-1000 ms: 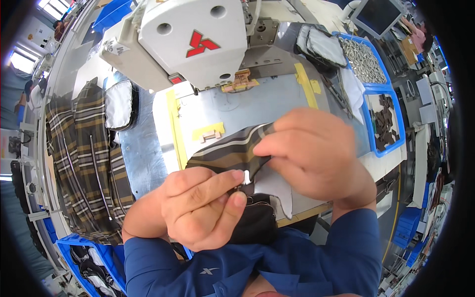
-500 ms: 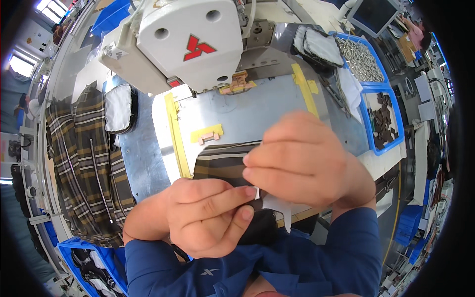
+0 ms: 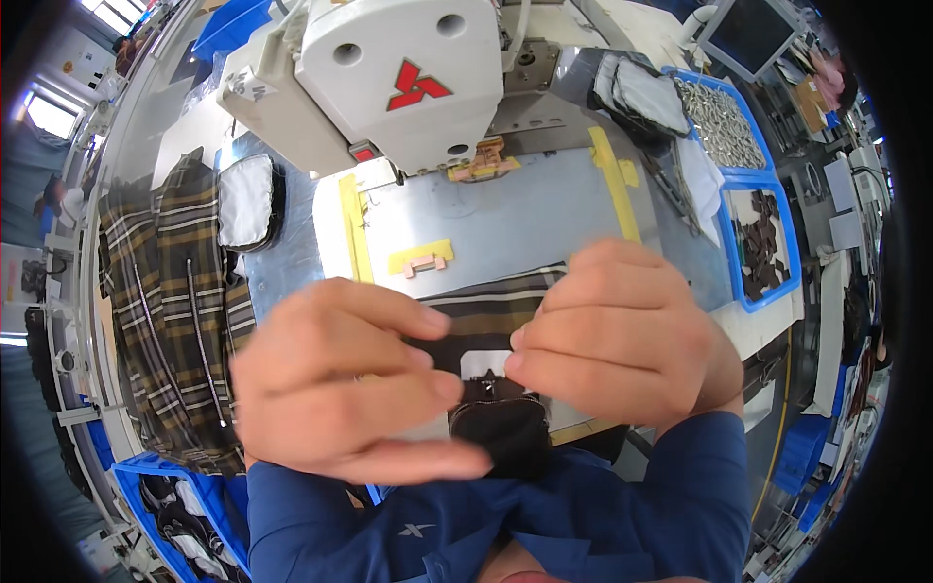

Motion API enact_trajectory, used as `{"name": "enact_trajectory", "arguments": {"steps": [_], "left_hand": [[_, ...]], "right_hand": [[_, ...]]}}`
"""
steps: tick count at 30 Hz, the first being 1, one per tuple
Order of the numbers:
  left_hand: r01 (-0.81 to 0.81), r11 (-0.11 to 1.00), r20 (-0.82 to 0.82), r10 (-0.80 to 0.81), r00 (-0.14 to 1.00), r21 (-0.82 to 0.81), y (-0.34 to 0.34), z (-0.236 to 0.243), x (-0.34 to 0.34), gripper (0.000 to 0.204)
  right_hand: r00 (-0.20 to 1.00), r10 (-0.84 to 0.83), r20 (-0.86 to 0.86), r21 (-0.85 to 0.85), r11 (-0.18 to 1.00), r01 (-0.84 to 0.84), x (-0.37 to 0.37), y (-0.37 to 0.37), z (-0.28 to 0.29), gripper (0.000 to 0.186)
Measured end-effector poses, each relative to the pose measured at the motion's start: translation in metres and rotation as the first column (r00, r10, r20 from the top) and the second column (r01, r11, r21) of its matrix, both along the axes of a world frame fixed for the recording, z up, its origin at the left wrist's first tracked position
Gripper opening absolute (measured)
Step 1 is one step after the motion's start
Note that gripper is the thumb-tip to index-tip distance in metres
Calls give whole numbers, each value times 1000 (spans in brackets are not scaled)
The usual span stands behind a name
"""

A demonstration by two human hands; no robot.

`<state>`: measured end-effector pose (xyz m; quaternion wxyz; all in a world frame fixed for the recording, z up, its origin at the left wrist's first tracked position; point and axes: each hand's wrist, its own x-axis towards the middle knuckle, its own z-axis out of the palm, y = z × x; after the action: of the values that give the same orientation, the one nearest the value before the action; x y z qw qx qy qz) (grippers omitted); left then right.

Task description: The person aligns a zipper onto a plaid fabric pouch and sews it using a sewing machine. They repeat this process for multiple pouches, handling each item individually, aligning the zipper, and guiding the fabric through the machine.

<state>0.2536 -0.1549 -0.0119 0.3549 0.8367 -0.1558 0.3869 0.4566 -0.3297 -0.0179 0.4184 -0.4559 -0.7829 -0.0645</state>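
Striped fabric piece (image 3: 496, 316) lies on the grey machine bed (image 3: 515, 219), just in front of the white sewing machine (image 3: 389, 78). Left hand (image 3: 340, 384) and right hand (image 3: 622, 335) hover over it, fingers curled and pinching the fabric's near edge at a small white patch (image 3: 483, 364). Plaid garments (image 3: 170, 311) are heaped to the left.
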Motion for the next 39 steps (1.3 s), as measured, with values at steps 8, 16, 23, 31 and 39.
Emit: {"name": "enact_trajectory", "arguments": {"steps": [8,16,23,31,39], "left_hand": [[-106,983,-253,65,965,-151,-6,9,-12,17],[-244,962,-39,251,967,125,-15,0,-2,19],[-283,881,84,271,959,379,-8,3,-4,22],[-204,944,58,195,979,259,-13,0,-1,19],[-132,920,103,101,990,368,-6,-3,0,14]], "right_hand": [[997,70,12,13,997,-70,-2,0,1,17],[996,84,22,91,992,-86,-2,4,-1,20],[996,84,9,79,993,-85,0,4,3,19],[994,113,-7,37,993,-113,-1,4,5,19],[989,135,-52,21,991,-134,-3,3,3,19]]}}
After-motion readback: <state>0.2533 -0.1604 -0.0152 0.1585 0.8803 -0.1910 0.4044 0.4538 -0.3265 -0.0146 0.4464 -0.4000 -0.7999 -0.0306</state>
